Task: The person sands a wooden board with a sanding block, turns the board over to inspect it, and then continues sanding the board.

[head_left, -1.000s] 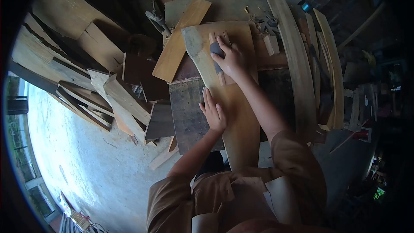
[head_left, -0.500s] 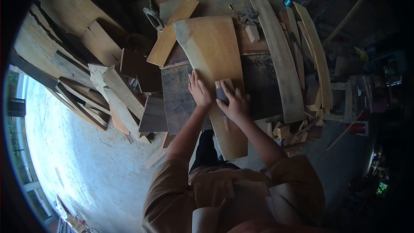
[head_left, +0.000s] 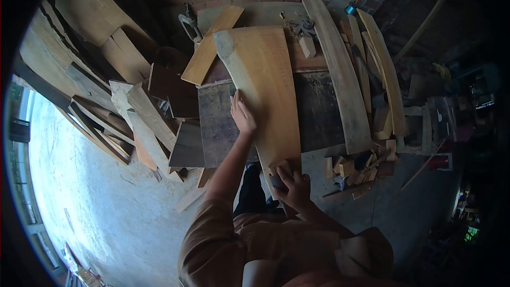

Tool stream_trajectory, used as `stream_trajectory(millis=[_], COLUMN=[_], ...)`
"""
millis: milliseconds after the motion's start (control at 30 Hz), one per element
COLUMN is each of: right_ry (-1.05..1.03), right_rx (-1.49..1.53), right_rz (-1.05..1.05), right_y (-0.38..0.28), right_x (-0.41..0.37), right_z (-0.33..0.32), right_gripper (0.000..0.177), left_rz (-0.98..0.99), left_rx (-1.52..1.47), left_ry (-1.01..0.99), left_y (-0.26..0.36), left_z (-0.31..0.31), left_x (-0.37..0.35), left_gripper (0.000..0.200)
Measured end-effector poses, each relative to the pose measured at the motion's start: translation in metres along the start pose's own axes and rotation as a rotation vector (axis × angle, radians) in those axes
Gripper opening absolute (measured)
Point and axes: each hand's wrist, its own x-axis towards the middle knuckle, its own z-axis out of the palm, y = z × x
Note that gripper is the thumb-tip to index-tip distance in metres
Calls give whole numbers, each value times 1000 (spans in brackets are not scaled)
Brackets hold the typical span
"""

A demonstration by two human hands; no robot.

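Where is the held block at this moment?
In the head view, the block is in the right hand, on the near end of the board, below and right of the left hand.

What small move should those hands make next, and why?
Probably the right hand should push the dark-wrapped block away from the body, along the long board: the block sits near the board's near end, most of the surface lies beyond it, and the left hand rests at the board's left edge, seemingly steadying it.
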Motion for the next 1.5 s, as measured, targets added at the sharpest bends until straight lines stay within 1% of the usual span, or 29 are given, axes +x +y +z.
stream_trajectory(millis=[33,100,167,233,267,300,333,367,433,467,533,567,633,700,767,833,867,900,967,1033,1100,1167,1233,1300,1333,1367,1400,1467,1500], right_ry=[7,107,191,218,157,175,70,54,21,33,41,47,15,23,31,-45,-2,40,45,76,32,-10,-25,-29,-30,-31,25,-4,30], right_rx=[-5,39,22,-9,-2,-32,-3,77,104,106,14,24,29,76,66,76,89,104,12,-8,-51,-25,2,37,-2,-42,-37,-138,-113], right_rz=[-6,-17,-36,-99,-68,-88,-33,-16,57,44,42,39,45,32,-72,8,-3,-11,-66,-151,-182,-218,-199,-163,-177,-193,-197,-126,-119], right_y=[3,8,6,1,-4,-10,-19,-22,-39,-42,-50,-50,-52,-46,-34,-31,-24,-16,-8,3,-2,-3,-1,-6,-6,-7,-7,-20,-24], right_x=[21,75,142,216,252,287,323,359,428,459,504,510,504,473,423,354,317,278,194,108,30,-20,-22,-15,-1,17,43,110,148], right_z=[1,5,5,0,1,3,-1,6,1,3,7,7,7,7,12,1,4,10,5,10,1,-3,-1,3,5,7,10,-2,1], right_gripper=[67,66,65,63,66,64,64,65,64,64,65,65,70,69,68,69,69,69,70,70,69,66,66,66,67,69,69,67,66], left_rz=[10,-24,-143,-178,-190,-155,-119,-133,-88,-74,-69,-73,-84,-89,-105,-169,-169,-152,-195,-203,-218,-178,-211,-141,-138,-137,-121,-73,-74], left_rx=[-68,-173,-309,-203,-202,38,278,284,311,358,396,431,480,522,515,444,253,173,196,248,302,438,445,272,319,322,364,439,436], left_ry=[-28,-59,-86,-141,-131,-259,-389,-385,-500,-509,-521,-535,-527,-525,-541,-575,-434,-312,-188,-220,-243,-418,-461,-405,-454,-454,-432,-403,-403], left_y=[-1,-9,-16,-11,4,24,32,30,25,25,26,27,31,34,35,23,13,11,19,31,33,30,31,21,20,20,22,19,16], left_z=[0,-1,-8,-24,-36,-49,-55,-55,-52,-52,-52,-53,-53,-56,-61,-72,-78,-88,-106,-114,-118,-115,-112,-111,-112,-113,-115,-118,-116], left_x=[1,1,-6,-12,-10,-8,-6,-7,-9,-8,-4,-5,-4,-3,-4,-7,-13,-18,-27,-44,-66,-90,-108,-119,-117,-115,-111,-98,-90], left_gripper=[52,56,55,52,52,54,57,57,64,66,67,68,67,67,59,53,47,45,45,45,45,44,42,38,41,41,42,45,45])
